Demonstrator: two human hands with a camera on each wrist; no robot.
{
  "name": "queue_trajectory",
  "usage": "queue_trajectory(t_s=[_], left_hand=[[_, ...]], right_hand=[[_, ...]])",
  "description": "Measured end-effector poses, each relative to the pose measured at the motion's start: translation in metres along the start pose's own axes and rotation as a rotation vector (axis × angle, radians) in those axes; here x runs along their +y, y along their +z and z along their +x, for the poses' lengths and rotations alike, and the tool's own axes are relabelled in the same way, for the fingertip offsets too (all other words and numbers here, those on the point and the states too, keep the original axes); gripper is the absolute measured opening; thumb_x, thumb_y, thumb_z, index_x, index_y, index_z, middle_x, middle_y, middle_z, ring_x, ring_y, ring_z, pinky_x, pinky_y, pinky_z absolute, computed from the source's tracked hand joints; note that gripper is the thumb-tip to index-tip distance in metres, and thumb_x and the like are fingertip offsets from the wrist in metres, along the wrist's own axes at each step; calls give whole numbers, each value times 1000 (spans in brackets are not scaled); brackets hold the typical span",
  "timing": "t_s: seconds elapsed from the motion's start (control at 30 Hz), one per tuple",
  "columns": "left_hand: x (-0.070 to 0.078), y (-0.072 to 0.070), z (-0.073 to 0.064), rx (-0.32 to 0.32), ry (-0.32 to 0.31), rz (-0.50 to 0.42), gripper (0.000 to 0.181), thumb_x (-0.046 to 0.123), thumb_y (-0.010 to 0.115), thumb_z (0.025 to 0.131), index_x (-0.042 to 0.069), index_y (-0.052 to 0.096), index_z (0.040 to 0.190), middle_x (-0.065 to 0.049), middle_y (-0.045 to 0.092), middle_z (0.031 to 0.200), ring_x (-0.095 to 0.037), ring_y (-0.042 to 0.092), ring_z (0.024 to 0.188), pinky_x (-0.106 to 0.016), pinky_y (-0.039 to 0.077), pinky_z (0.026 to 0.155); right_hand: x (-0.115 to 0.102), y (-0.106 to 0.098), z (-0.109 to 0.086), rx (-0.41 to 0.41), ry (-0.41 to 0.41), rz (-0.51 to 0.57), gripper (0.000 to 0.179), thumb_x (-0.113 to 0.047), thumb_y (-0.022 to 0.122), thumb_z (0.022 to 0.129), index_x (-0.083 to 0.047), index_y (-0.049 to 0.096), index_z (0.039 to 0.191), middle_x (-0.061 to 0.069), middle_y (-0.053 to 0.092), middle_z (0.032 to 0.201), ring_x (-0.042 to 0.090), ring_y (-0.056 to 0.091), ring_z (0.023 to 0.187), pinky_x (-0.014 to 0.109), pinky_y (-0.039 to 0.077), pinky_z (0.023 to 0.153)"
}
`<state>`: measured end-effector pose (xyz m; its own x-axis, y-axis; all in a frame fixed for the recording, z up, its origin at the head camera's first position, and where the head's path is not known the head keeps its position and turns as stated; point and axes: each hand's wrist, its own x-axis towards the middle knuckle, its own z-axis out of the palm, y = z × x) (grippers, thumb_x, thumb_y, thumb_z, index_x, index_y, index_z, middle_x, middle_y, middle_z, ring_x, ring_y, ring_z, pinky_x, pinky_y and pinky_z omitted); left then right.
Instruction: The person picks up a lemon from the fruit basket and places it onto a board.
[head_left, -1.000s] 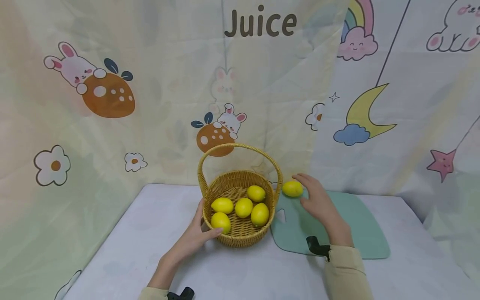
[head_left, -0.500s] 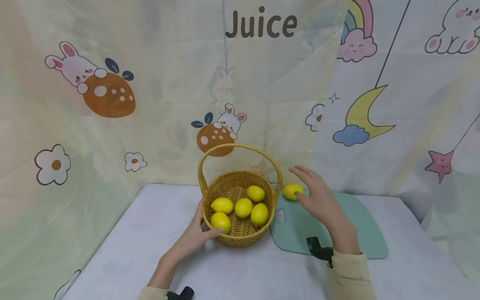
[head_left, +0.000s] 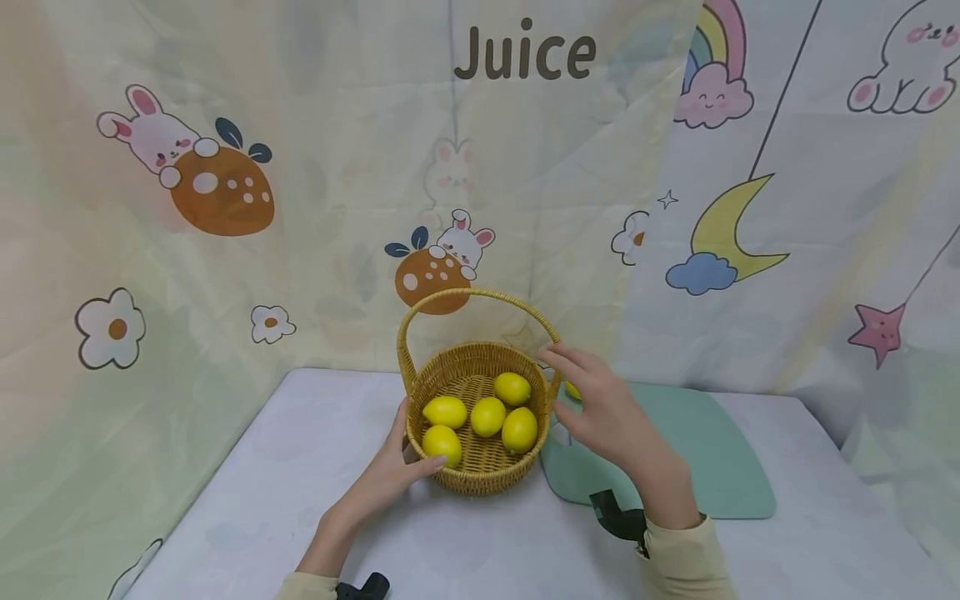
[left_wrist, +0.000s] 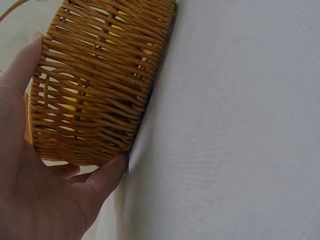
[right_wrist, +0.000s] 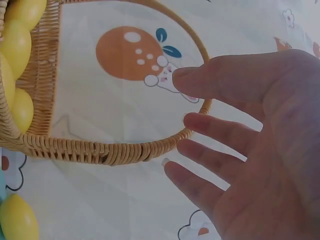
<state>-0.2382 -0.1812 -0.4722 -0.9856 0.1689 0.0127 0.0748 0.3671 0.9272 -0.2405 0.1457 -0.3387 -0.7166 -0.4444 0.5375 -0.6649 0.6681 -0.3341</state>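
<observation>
A wicker basket (head_left: 474, 482) with a tall hooped handle (head_left: 472, 292) stands on the table, several yellow lemons (head_left: 487, 416) inside it. My left hand (head_left: 384, 467) grips the basket's left side; its thumb lies over the rim, and in the left wrist view its fingers (left_wrist: 111, 176) press low against the weave. Beside the handle's right side is my right hand (head_left: 611, 412), holding nothing. Its fingers (right_wrist: 220, 132) are extended and spread near the handle in the right wrist view; contact is unclear. Another lemon (head_left: 572, 390) outside the basket is mostly hidden behind that hand.
A pale green mat (head_left: 705, 454) lies right of the basket, on the white-covered table (head_left: 315, 433). Directly behind the table hangs a cloth (head_left: 330, 167) printed with cartoons. Black wrist mounts (head_left: 618, 517) sit by the sleeves.
My right hand has drawn back from the lemon on the mat and moved left to the basket's handle, now covering most of that lemon. The left hand and basket stay put.
</observation>
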Motion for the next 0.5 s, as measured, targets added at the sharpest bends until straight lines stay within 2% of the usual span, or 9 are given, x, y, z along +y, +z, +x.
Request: queue_trajectory(t_s=[0.1, 0.2, 0.33, 0.5], left_hand=[[0, 0, 0, 1, 2, 1, 113, 46, 76, 85, 40, -12, 157, 3, -5, 169, -32, 4, 156, -68, 6, 119], [0, 0, 0, 0, 2, 3, 114, 46, 76, 85, 41, -12, 157, 2, -6, 169, -32, 4, 156, -68, 6, 119], [-1, 0, 1, 2, 4, 4, 114, 47, 76, 84, 41, -12, 156, 2, -6, 169, -32, 4, 156, -68, 7, 119], [-1, 0, 1, 4, 3, 0, 113, 47, 76, 84, 43, -11, 156, 4, -4, 169, -31, 5, 156, -68, 7, 119]], right_hand=[[-5, 2, 1, -2, -4, -10, 61, -4, 75, 84, -14, 55, 141, 8, 52, 146, 31, 48, 135, 50, 50, 102], [-9, 7, 1, -38, 21, -10, 62, -7, 76, 85, -14, 54, 142, 9, 51, 147, 31, 51, 134, 49, 52, 100], [-13, 23, 5, -133, 95, 9, 64, -15, 77, 86, -18, 52, 144, 6, 50, 147, 29, 55, 129, 47, 54, 97], [-12, 50, 8, -261, 186, 8, 65, -25, 77, 86, -17, 51, 145, 8, 50, 147, 30, 57, 127, 47, 51, 101]])
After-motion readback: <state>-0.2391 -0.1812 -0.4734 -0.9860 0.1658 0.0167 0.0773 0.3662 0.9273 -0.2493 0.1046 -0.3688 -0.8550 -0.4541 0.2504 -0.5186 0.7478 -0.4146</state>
